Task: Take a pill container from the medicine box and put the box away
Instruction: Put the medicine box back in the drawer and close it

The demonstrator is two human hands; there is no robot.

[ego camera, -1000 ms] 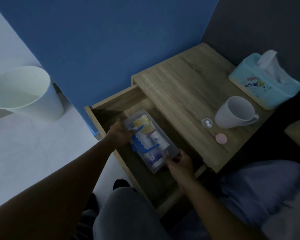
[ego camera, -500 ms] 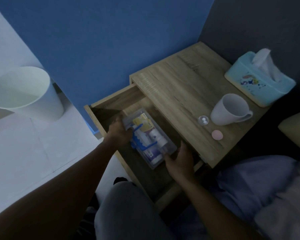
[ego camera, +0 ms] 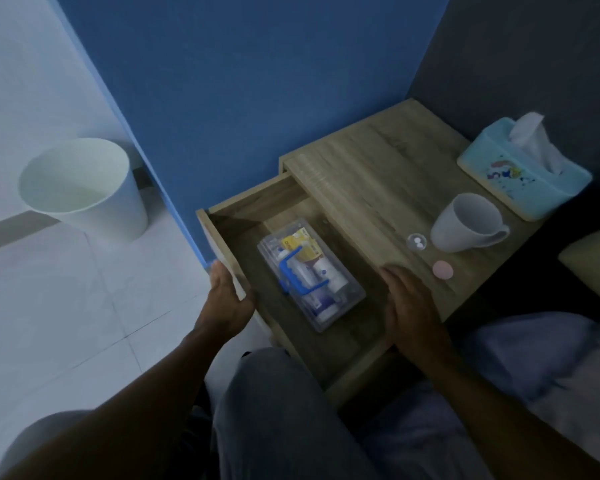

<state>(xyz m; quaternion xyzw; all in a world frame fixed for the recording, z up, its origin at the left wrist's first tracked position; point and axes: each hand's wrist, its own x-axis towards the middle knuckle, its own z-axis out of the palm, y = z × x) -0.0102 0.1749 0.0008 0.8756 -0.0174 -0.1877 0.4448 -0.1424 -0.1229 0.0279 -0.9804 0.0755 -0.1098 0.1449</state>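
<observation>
Medicine box [ego camera: 310, 273] lies free inside the open drawer [ego camera: 352, 370], long axis along its travel; left hand [ego camera: 227, 303] grips the drawer front, right hand [ego camera: 411, 306] open, flat beside it

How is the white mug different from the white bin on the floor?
The mug has a handle; the bin shows none. The mug leans tilted on the nightstand; the bin stands upright on the floor. The bin looks far bigger than the mug. Both are white, open-topped and look empty.
</observation>
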